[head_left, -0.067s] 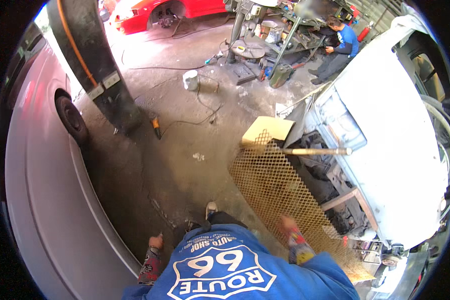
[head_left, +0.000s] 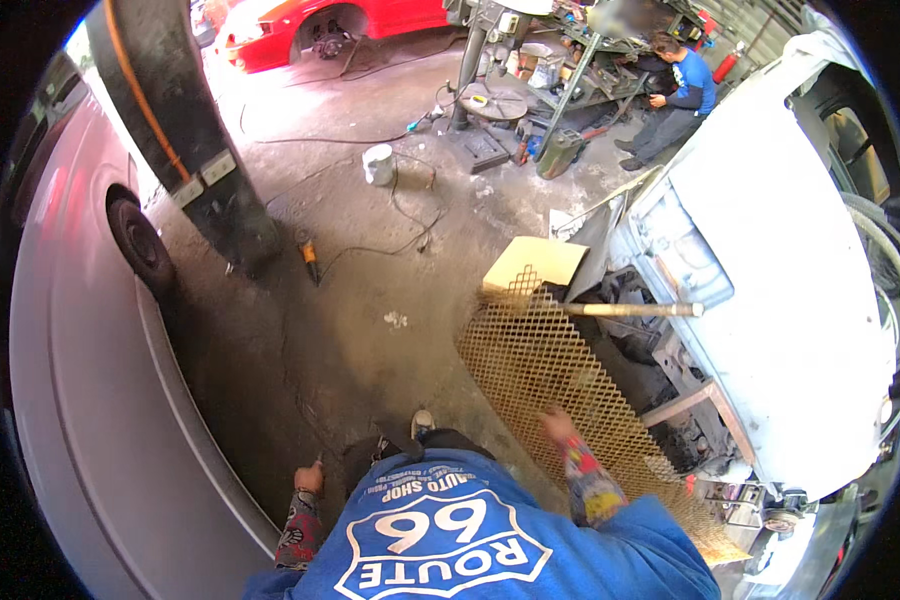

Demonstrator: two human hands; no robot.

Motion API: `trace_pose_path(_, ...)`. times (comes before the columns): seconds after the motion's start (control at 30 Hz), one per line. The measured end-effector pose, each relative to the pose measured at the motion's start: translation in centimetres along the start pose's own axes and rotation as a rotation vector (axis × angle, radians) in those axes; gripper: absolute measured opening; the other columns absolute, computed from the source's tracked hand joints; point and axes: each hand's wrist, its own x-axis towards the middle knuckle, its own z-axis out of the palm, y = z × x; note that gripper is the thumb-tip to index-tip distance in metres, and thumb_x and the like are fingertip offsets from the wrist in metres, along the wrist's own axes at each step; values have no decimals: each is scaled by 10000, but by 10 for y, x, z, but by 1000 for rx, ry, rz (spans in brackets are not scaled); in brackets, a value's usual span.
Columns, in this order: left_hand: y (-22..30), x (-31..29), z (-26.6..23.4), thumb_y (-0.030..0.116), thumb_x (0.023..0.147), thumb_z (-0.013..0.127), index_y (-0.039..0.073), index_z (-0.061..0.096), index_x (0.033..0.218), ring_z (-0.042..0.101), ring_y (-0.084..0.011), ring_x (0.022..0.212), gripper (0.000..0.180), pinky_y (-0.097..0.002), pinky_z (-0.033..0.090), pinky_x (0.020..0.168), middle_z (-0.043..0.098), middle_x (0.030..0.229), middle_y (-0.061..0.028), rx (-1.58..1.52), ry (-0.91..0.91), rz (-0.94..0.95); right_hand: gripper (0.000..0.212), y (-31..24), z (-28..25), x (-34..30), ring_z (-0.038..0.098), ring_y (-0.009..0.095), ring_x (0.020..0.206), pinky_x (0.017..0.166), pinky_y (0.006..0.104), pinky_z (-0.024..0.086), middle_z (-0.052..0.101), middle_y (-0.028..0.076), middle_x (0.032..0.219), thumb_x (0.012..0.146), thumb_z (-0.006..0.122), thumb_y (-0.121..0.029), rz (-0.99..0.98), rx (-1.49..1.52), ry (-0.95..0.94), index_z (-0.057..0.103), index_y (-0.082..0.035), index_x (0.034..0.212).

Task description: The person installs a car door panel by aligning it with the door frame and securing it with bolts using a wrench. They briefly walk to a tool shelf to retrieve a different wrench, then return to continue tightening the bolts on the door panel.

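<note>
My right hand [head_left: 558,426] is above or against a rusty expanded-metal mesh sheet [head_left: 540,360], fingers stretched out with nothing visible in them. Whether it touches the mesh I cannot tell. The sheet leans along the opened front of a white vehicle [head_left: 770,300]. Down by the side of a grey car [head_left: 100,400], my left hand [head_left: 310,479] is closed, with something small or a fingertip poking out from it. Both forearms wear patterned sleeves below my blue shirt.
A wooden handle [head_left: 635,310] lies across the bay beyond the mesh, beside a cardboard piece [head_left: 536,264]. An orange corded tool [head_left: 310,262] and a white bucket [head_left: 378,165] stand on the floor. A dark lift post [head_left: 185,130] rises left. A co-worker [head_left: 682,95] crouches by a cluttered bench.
My right hand has moved a little forward and left over the mesh. The left hand has risen slightly.
</note>
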Motion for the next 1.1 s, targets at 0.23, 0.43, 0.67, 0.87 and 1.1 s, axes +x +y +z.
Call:
trace_pose_path(0.23,77,173,-93,325,877,590,28,737,842,707,-398,867,333,-534,550,746,703,894,-262,137,77,239,491,-364,91,186,651,273,1096,939,360,513,671,132,1223,945,642,-324,-427,-120,-242,559,-53,1345)
trace_pose_path(0.43,100,304,-142,336,790,670,151,778,887,728,-363,841,235,-509,577,701,739,907,-164,477,-66,535,518,-314,85,288,659,287,1093,936,383,510,679,132,1215,938,640,-341,-268,-152,-12,560,-15,1333)
trace_pose_path(0.67,166,439,-306,360,725,747,179,787,881,733,-320,841,243,-463,586,712,752,893,-106,708,-197,550,308,-112,52,250,688,298,789,679,427,549,699,114,843,862,679,-232,387,-540,-126,668,-26,1091)
trace_pose_path(0.87,350,606,-433,349,665,822,143,783,856,728,-287,888,283,-419,583,784,752,888,-101,971,-128,567,267,-125,81,256,680,286,839,655,423,533,699,92,986,926,633,-254,981,167,-3,667,-92,1135)
trace_pose_path(1.1,695,660,-475,167,876,667,-21,665,1024,683,-221,663,240,-368,582,580,674,803,-127,-697,-293,48,360,-173,21,424,663,257,894,648,402,514,671,80,1138,966,600,-342,879,590,-56,605,-166,1280)
